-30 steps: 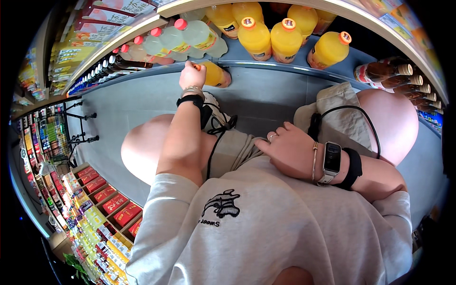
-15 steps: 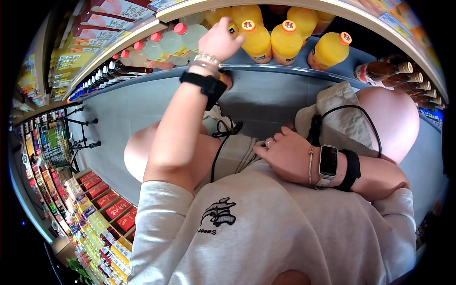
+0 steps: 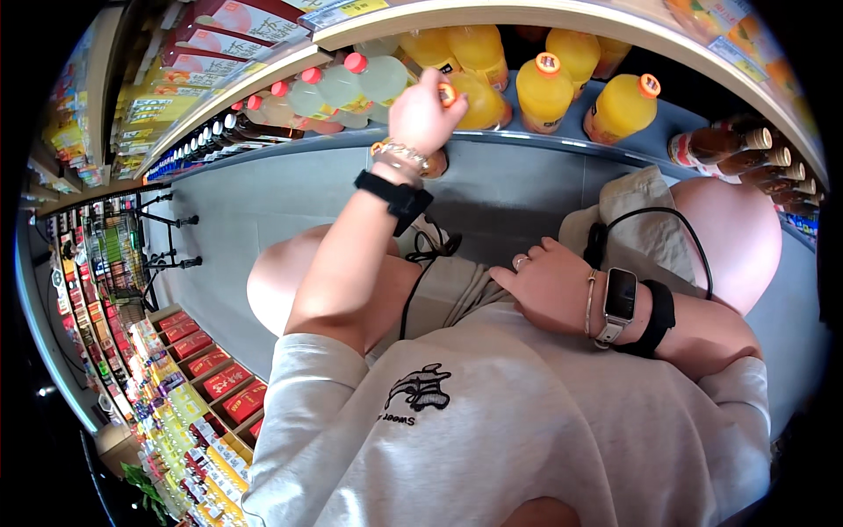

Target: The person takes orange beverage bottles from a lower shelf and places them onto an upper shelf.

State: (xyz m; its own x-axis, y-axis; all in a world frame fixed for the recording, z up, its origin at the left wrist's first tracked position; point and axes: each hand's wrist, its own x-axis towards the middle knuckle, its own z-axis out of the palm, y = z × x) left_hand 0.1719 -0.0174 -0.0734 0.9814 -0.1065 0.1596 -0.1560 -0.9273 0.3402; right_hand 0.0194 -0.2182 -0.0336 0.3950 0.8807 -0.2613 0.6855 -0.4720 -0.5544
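Note:
My left hand [image 3: 424, 114] is closed at the orange cap of a juice bottle [image 3: 481, 104] on the low shelf. That bottle is orange-yellow and leans toward me at the shelf's front edge. Another orange-capped bottle [image 3: 435, 164] shows in part beside my left wrist, below the shelf edge; the wrist hides most of it. Upright juice bottles [image 3: 543, 97] stand to the right, with more behind. Pale bottles with red caps [image 3: 379, 81] lean in a row to the left. My right hand [image 3: 551, 279] rests on my lap, fingers loosely laid out, holding nothing.
The upper shelf board [image 3: 492, 19] runs above the bottles. Dark brown bottles [image 3: 716, 140] lie at the right end. A shopping cart [image 3: 118, 250] stands at the left on the grey floor [image 3: 228, 255]. Red boxes [image 3: 226, 380] fill a display at lower left.
My left hand has come back toward me onto a front juice bottle's cap, and that bottle now tilts out of its upright stand. My right hand stays on my lap.

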